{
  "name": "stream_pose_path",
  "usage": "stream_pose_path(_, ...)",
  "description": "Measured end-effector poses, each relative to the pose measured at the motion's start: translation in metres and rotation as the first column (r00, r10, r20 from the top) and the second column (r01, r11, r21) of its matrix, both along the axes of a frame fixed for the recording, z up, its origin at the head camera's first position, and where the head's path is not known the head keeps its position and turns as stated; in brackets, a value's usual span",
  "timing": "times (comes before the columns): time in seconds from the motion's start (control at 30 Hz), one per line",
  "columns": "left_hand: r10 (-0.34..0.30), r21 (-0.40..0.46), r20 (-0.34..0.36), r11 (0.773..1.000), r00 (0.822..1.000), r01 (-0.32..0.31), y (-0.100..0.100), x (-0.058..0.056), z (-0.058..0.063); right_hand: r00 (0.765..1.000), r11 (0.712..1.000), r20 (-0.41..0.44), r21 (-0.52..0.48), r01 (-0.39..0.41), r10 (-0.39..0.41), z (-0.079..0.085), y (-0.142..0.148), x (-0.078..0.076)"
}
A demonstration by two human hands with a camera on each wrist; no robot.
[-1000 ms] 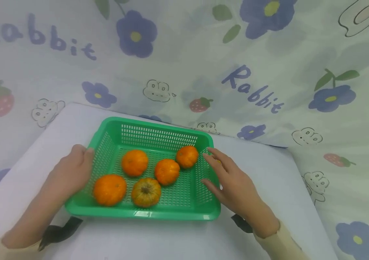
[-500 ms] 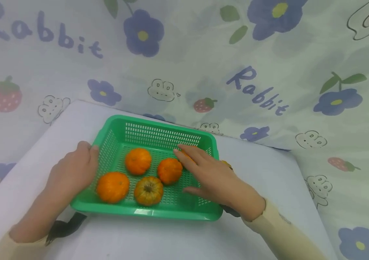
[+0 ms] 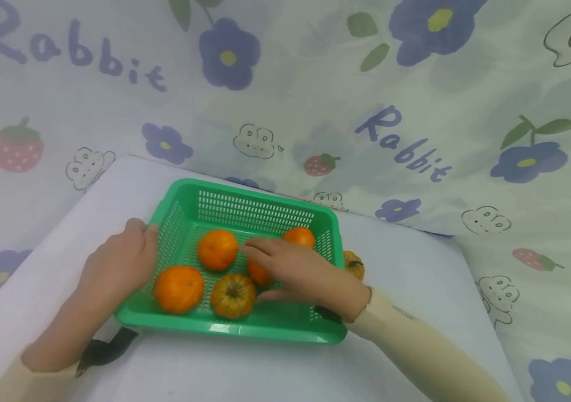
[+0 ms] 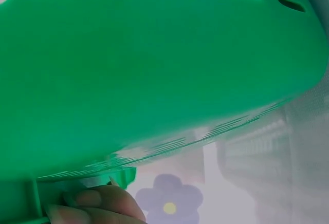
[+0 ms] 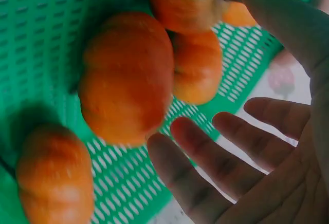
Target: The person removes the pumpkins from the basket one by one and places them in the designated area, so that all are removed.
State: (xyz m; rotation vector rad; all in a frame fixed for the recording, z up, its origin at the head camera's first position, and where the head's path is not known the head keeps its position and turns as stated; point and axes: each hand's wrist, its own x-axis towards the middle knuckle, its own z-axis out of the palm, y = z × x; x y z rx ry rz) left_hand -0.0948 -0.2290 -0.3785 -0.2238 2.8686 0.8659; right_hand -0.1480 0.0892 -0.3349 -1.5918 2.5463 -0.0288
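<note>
My left hand (image 3: 119,262) grips the left rim of a green plastic basket (image 3: 235,330), and in the left wrist view its fingers (image 4: 110,203) curl under the rim. Inside the basket lie several small pumpkins: an orange one (image 3: 218,249) towards the back, another orange pumpkin (image 3: 179,288) at front left, and a yellow-green striped pumpkin (image 3: 233,296) beside it. Over the right half reaches my right hand (image 3: 300,273), partly hiding a middle orange pumpkin (image 3: 259,272). Its fingers are spread and hold nothing. Behind it shows the back-right orange pumpkin (image 3: 298,237).
Outside the basket, just past its right wall, a yellowish striped pumpkin (image 3: 353,266) lies on the white table (image 3: 406,268). A cloth (image 3: 285,89) printed with flowers, strawberries and rabbits hangs behind the table.
My right hand has moved left from the basket's right rim to above the middle pumpkin, uncovering the pumpkin outside. My left hand stays on the left rim. The view has shifted slightly.
</note>
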Motion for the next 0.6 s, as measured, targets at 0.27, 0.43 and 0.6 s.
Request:
stream_pose_path(0.27,0.012,0.018,0.016,1.000,1.000,-0.012,0.000,0.001,0.001,0.999,0.995,-0.028,0.088,-0.043,0.046,-0.018,-0.022,-0.005)
stream_pose_path(0.43,0.016,0.016,0.015,1.000,1.000,-0.016,0.000,0.000,0.002,0.997,0.992,0.005,0.106,-0.072,0.072,-0.021,-0.026,-0.006)
stream_pose_path(0.6,0.013,0.016,0.011,1.000,1.000,-0.013,0.000,0.000,0.000,0.995,0.989,0.045,0.116,-0.093,0.089,-0.026,-0.029,-0.005)
